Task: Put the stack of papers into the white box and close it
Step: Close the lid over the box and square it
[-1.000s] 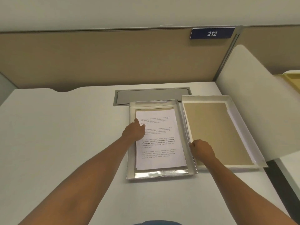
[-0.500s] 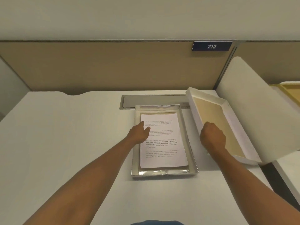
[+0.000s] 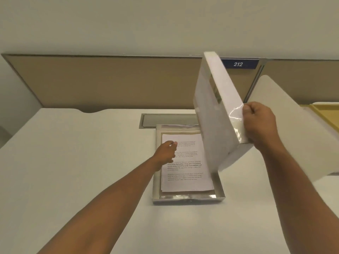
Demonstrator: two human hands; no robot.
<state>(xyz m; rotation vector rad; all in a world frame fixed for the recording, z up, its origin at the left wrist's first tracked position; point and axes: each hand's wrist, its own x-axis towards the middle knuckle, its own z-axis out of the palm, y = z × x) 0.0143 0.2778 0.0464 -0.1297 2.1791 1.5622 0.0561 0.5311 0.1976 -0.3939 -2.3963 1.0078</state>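
Observation:
The stack of papers, printed with text on top, lies inside the shallow white box on the desk. My left hand rests on the papers' left edge, fingers loosely curled, holding nothing. My right hand grips the near right corner of the white box lid. The lid is tipped up almost on edge above the box's right side, its white outer face turned toward me and its lower edge close to the box's right wall.
A grey recessed panel sits in the desk behind the box. A tan partition with a blue "212" sign runs along the back. A white divider stands on the right, with a yellow tray beyond it.
My right hand has lifted the lid from flat on the desk, swung it up and leftward over the box. My left hand stays on the papers.

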